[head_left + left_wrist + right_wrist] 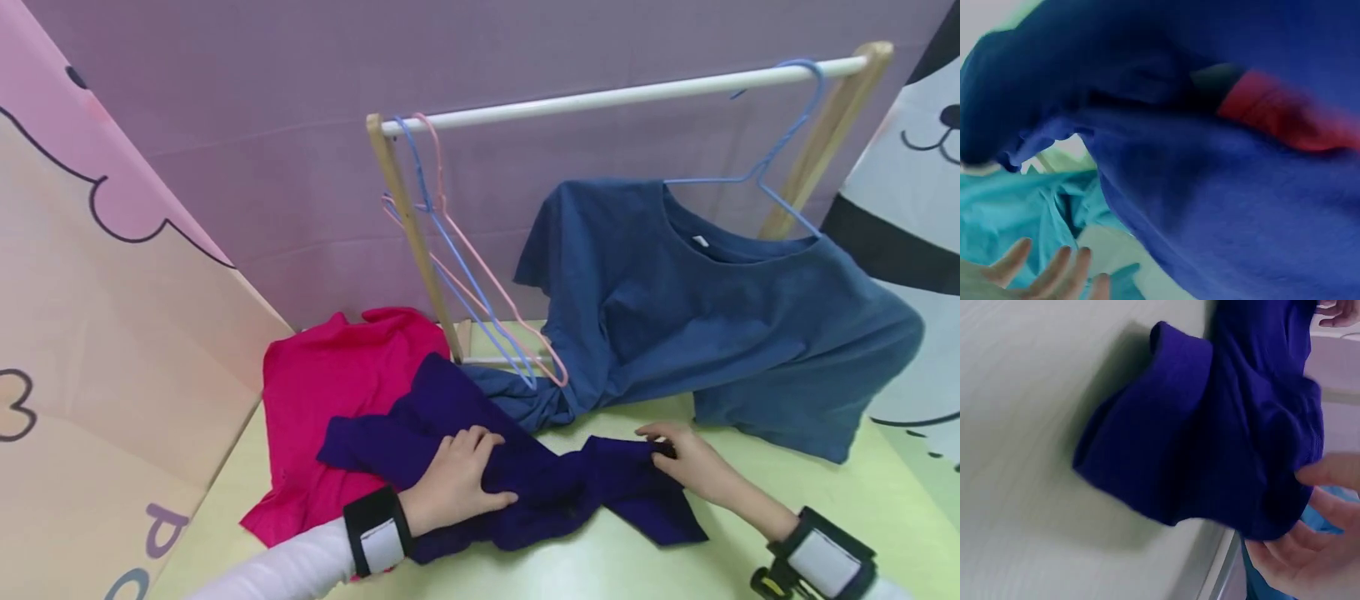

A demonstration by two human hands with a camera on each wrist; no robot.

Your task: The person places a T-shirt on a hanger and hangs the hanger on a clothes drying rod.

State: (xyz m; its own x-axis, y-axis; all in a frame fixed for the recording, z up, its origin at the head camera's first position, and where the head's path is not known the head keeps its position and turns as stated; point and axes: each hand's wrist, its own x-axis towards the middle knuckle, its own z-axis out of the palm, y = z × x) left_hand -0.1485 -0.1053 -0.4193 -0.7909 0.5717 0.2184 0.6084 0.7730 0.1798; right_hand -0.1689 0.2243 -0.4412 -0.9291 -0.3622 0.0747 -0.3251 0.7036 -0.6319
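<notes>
A dark purple-blue shirt (525, 500) lies crumpled across the front of the table, partly over a bright pink-red garment (322, 392). My left hand (457, 479) is over the middle of the purple-blue shirt, its fingers spread; in the left wrist view the fingers (1072, 272) show apart from the cloth. At the shirt's right end, my right hand (697, 462) pinches an edge between thumb and fingers. The right wrist view shows the thumb on the near side of the fabric (1210, 450) and the fingers partly behind it.
Behind stands a rack with a white bar (615, 102) and wooden posts. A blue T-shirt (697, 308) hangs half on a blue hanger (765, 167), its other side drooping to the table. Blue and pink hangers (480, 292) hang at the bar's left end. Printed fabric walls surround the table.
</notes>
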